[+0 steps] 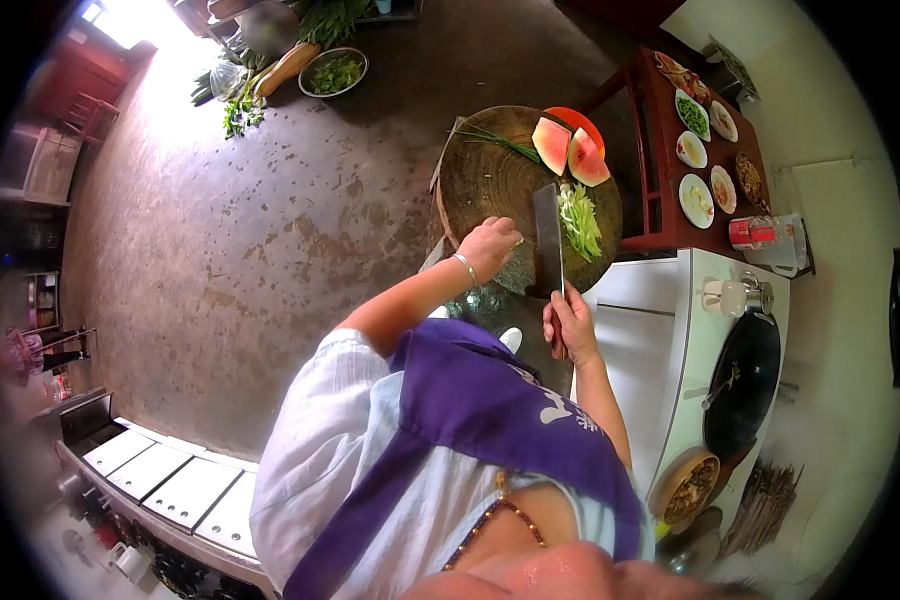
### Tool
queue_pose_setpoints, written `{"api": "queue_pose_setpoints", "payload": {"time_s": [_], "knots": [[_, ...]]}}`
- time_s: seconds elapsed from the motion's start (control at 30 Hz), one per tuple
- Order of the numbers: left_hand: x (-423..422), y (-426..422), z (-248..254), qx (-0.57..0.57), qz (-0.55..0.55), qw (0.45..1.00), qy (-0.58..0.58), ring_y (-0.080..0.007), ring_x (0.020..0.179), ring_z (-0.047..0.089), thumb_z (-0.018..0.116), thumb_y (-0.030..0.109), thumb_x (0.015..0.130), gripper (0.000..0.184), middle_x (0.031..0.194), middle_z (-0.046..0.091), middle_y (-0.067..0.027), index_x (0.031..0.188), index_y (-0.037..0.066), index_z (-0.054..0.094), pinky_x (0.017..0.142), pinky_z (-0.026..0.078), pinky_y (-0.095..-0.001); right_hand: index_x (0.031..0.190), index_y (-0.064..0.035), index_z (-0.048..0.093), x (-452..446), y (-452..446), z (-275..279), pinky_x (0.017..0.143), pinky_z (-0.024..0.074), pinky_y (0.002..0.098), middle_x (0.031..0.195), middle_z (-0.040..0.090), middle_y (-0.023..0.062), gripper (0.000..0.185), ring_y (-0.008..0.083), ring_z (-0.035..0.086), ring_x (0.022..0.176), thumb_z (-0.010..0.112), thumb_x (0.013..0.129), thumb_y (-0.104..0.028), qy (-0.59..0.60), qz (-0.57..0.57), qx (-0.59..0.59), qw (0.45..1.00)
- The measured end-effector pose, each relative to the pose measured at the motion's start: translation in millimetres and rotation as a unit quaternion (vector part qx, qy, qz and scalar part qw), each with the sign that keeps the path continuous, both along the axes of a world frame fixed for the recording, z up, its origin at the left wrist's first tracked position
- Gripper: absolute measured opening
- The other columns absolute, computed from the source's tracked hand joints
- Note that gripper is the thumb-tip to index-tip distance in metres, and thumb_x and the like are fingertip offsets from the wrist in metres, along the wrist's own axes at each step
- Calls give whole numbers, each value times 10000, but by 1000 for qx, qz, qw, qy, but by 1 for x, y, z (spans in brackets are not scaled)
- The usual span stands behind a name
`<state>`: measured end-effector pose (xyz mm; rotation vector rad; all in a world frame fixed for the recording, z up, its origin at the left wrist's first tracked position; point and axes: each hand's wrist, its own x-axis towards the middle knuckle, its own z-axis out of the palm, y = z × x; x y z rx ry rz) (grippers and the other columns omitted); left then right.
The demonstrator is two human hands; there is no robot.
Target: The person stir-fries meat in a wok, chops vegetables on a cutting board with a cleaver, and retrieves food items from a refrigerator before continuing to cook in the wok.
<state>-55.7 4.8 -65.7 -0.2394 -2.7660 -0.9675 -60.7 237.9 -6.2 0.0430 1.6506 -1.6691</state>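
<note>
My right hand [570,322] grips the handle of a cleaver [548,235], whose broad dark blade stretches over a thick round wooden chopping block [475,195]. Sliced pale-green vegetable [580,222] lies in a heap just right of the blade. At the block's left edge is my left hand [490,248], with a bracelet on its wrist. Its fingers are curled together, with a small whitish bit at the tips that is too small to name. Two watermelon wedges [551,145] rest at the block's far side, beside thin green stalks [505,143].
An orange-red round dish [580,122] sits behind the watermelon. On the right, a dark red table [658,205] bears several plates of food. Nearer stands a white counter [682,330] with a black wok [742,385]. A metal bowl of greens [333,73] is on the floor.
</note>
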Motion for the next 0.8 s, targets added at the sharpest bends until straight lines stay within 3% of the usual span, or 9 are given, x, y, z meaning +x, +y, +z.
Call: {"api": "queue_pose_setpoints", "payload": {"time_s": [0.07, 0.1, 0.17, 0.2, 0.3, 0.4, 0.5, 0.7, 0.8], "knots": [[-7, 2, -10, -8, 2, 1000, -13, -313, 1006, 519, 674, 141, 729, 269, 1052, 527, -115, 977, 57, 614, 870, 447, -399, 1091, -49, 494, -8, 0, -7, 390, 418, 300, 725, 516, 77, 219, 159, 490, 440, 523, 931, -196, 98, 26, 109, 989], [-9, 2, -12, -14, 2, 1000, -18, -312, 1008, 522, 672, 142, 731, 257, 1061, 526, -116, 967, 55, 618, 873, 447, -396, 1041, -32, 482, -14, -2, -12, 414, 432, 333, 750, 524, 109, 209, 198, 497, 443, 537, 913, -187, 302, 46, 167, 937], [-10, 4, -13, 24, 19, 999, -9, -310, 1015, 526, 661, 135, 737, 244, 1064, 533, -118, 966, 56, 627, 870, 450, -392, 942, 3, 458, -26, -6, -24, 461, 461, 399, 802, 541, 173, 213, 274, 510, 448, 565, 876, -169, 658, 79, 259, 702], [-10, 5, -11, 43, 27, 999, -4, -309, 1018, 528, 655, 131, 740, 238, 1066, 537, -118, 965, 56, 631, 869, 451, -390, 915, 23, 426, -25, -7, -29, 546, 469, 457, 765, 551, 220, 248, 378, 536, 515, 588, 827, -143, 557, 82, 290, 774], [-5, 8, 0, 84, 28, 996, -7, -311, 1042, 523, 649, 127, 743, 272, 1061, 552, -124, 1006, 59, 632, 870, 454, -390, 916, 7, 417, -31, -7, -37, 574, 463, 482, 700, 567, 207, 204, 407, 569, 599, 555, 840, -123, 413, 108, 340, 838], [-7, -1, -5, 60, -5, 997, 48, -296, 1019, 529, 640, 136, 748, 301, 1042, 565, -111, 1040, 62, 635, 861, 459, -386, 925, -10, 410, -29, -5, -25, 578, 457, 504, 657, 577, 193, 169, 420, 581, 653, 519, 845, -110, 435, 140, 365, 811], [-11, -5, 0, -16, -45, 999, 11, -304, 1019, 534, 609, 94, 736, 292, 1078, 556, -129, 1022, 47, 637, 852, 473, -386, 917, -15, 425, -15, -6, 3, 625, 452, 543, 769, 597, 247, 128, 459, 571, 694, 479, 844, -106, 492, 204, 383, 755], [-14, -5, -8, -86, -58, 994, 16, -285, 968, 536, 591, 140, 727, 234, 1004, 561, -100, 944, 69, 642, 785, 493, -384, 913, -29, 432, -8, -7, 19, 614, 470, 521, 770, 607, 231, 107, 427, 592, 688, 472, 850, -105, 526, 241, 394, 714], [-15, -4, -13, -54, -54, 996, 37, -279, 956, 536, 572, 125, 749, 173, 951, 549, -101, 897, 52, 626, 779, 497, -375, 910, -23, 426, -11, -9, 5, 607, 467, 525, 760, 606, 225, 113, 425, 595, 687, 480, 846, -99, 506, 255, 409, 715]]}}
